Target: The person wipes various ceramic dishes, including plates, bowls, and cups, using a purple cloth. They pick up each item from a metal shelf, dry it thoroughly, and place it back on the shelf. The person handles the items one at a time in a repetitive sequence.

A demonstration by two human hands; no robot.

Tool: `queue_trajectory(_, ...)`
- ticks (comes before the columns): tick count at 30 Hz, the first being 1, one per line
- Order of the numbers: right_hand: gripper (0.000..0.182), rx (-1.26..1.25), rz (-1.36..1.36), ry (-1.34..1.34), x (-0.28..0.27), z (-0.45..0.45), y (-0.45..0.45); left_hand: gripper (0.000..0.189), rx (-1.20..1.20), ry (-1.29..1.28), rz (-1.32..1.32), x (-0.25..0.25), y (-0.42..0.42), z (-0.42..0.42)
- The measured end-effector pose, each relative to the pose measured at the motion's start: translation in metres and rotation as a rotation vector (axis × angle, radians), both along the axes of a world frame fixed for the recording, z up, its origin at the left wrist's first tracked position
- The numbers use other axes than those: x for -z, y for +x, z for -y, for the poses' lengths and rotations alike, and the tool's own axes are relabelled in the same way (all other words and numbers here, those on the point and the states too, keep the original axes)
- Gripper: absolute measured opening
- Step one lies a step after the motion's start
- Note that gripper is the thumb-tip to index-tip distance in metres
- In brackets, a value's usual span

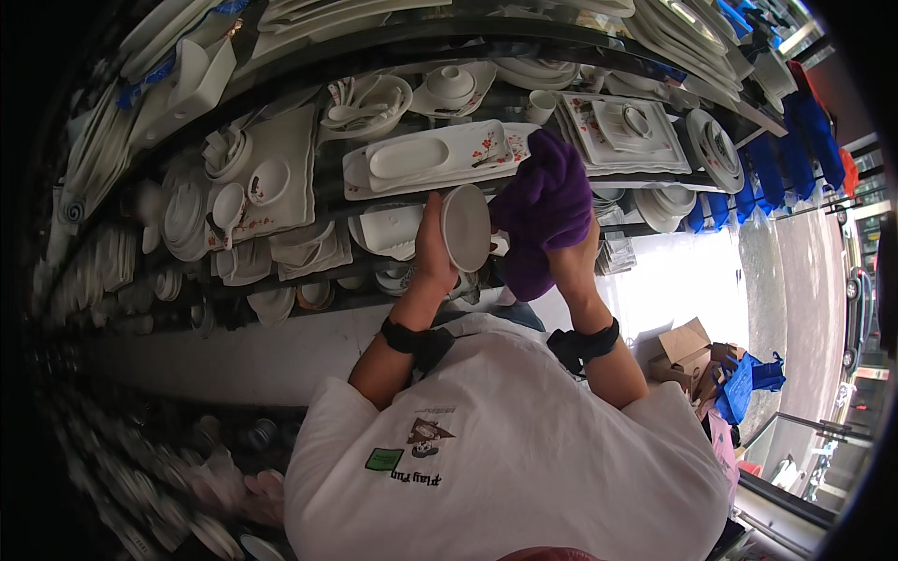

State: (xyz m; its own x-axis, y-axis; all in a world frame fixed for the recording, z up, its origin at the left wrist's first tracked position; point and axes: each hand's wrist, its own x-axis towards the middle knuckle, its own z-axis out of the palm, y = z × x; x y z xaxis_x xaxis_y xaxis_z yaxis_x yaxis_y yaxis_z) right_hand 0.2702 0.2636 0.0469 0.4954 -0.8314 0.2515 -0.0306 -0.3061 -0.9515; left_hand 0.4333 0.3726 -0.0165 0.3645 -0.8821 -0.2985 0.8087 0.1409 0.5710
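My left hand point(435, 256) grips a small white ceramic bowl point(466, 228) by its side, with the bowl tipped so that its round opening faces the camera. A bunched purple cloth point(544, 210) is in my right hand point(575, 259), close to the right of the bowl; the cloth hides most of those fingers. Just beyond both hands, long white rectangular plates with red blossom patterns point(435, 158) lie stacked on the shelf. A small white cup point(541, 106) stands behind the cloth.
Shelves of white tableware surround the front and left, including a bowl of spoons point(368, 109), square plates point(624, 133) and a large patterned plate point(298, 168). Lower shelves hold more bowls. Cardboard boxes point(691, 357) and a blue bag point(736, 393) are on the floor at right.
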Motion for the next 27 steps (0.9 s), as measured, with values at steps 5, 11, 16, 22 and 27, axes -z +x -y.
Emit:
queue_trajectory(5, 0.052, -0.249, -0.207, -0.018, 0.025, -0.027, 0.018, 0.049, -0.221, -0.002, 0.813, 0.019, -0.029, 0.01)
queue_trajectory(11, 0.058, -0.477, -0.054, 0.271, 0.03, -0.006, 0.007, 0.053, -0.246, -0.033, 1.04, -0.018, -0.036, 0.007)
queue_trajectory(16, 0.087, -0.571, 0.206, 0.556, 0.061, -0.002, -0.017, 0.054, -0.311, -0.197, 1.387, -0.052, -0.041, 0.001)
queue_trajectory(22, 0.091, -0.6, 0.147, 0.393, 0.103, 0.014, -0.042, 0.047, -0.181, -0.219, 1.263, -0.057, -0.047, 0.009)
queue_trajectory(27, 0.078, -0.877, -0.199, 0.399, 0.053, 0.028, -0.038, 0.04, 0.046, -0.181, 0.986, -0.033, -0.043, 0.012)
